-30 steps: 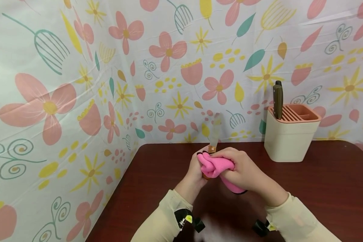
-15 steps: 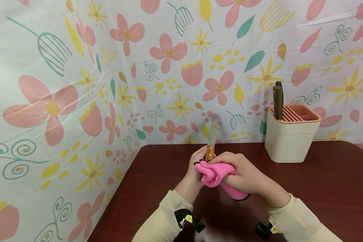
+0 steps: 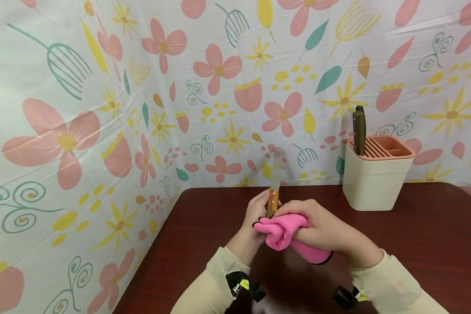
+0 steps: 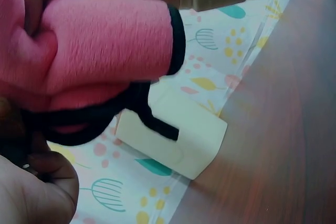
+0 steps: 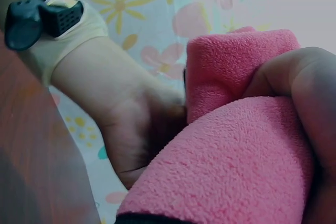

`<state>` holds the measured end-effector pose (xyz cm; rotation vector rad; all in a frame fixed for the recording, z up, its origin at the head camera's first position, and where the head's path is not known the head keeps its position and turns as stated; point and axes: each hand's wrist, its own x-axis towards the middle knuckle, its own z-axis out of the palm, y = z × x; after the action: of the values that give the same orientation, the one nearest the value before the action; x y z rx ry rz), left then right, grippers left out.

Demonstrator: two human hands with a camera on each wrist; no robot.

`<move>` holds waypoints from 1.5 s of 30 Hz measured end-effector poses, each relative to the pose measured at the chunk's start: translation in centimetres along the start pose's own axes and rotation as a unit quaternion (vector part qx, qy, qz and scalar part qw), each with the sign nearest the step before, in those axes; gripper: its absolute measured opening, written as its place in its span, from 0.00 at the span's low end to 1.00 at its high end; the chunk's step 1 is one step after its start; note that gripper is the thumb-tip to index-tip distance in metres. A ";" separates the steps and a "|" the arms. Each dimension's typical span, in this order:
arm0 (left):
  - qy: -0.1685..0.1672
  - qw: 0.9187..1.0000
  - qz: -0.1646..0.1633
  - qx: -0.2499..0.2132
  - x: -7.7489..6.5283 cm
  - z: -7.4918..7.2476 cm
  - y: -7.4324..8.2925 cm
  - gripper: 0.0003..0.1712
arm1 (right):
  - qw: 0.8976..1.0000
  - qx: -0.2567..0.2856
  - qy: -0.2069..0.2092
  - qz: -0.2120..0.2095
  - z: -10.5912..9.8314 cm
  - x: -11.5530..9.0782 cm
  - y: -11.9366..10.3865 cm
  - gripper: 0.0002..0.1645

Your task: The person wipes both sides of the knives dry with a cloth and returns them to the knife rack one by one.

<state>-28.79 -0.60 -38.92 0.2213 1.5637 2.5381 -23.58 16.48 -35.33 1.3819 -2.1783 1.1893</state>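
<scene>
My left hand (image 3: 255, 214) grips a knife by its brown riveted handle (image 3: 273, 199), the pale blade (image 3: 276, 174) pointing up and away. In my right hand (image 3: 322, 226) a bunched pink cloth (image 3: 281, 231) with black edging is gripped, lying against the lower end of the handle. The cloth (image 4: 110, 40) fills the upper left of the left wrist view, the left-hand fingers (image 4: 58, 174) curled below it. From the right wrist, the folded cloth (image 5: 226, 156) hides most of the knife and the left fingertips.
A cream knife holder (image 3: 377, 181) with an orange slotted top stands at the back right of the dark red-brown table (image 3: 428, 244). Dark-handled knives (image 3: 360, 131) stick up from its left side. A flower-printed sheet (image 3: 227, 117) hangs behind and to the left.
My right hand and the cloth have slid down toward me along the knife, showing more of its brown handle. The left hand has stayed nearly in place.
</scene>
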 end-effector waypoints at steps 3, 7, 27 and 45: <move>-0.007 1.000 -0.005 -0.002 0.2 -0.2 -0.2 0.17 | 1.000 0.018 -0.015 0.006 -0.5 -0.1 -0.1 0.33; -0.010 1.000 -0.004 0.001 0.4 -0.5 -0.7 0.17 | 1.000 0.028 -0.006 0.012 -1.4 -0.2 0.0 0.33; -0.020 0.999 -0.023 0.043 -0.4 0.4 -0.9 0.19 | 0.967 -0.169 0.156 0.104 0.0 -0.3 4.4 0.32; -0.004 0.999 -0.027 0.038 -0.7 0.5 -0.4 0.14 | 0.970 -0.195 0.139 0.050 0.2 -0.1 3.4 0.34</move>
<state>-28.01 -0.10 -39.04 0.1950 1.6415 2.4381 -26.38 17.05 -37.18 0.8961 -2.1502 0.8592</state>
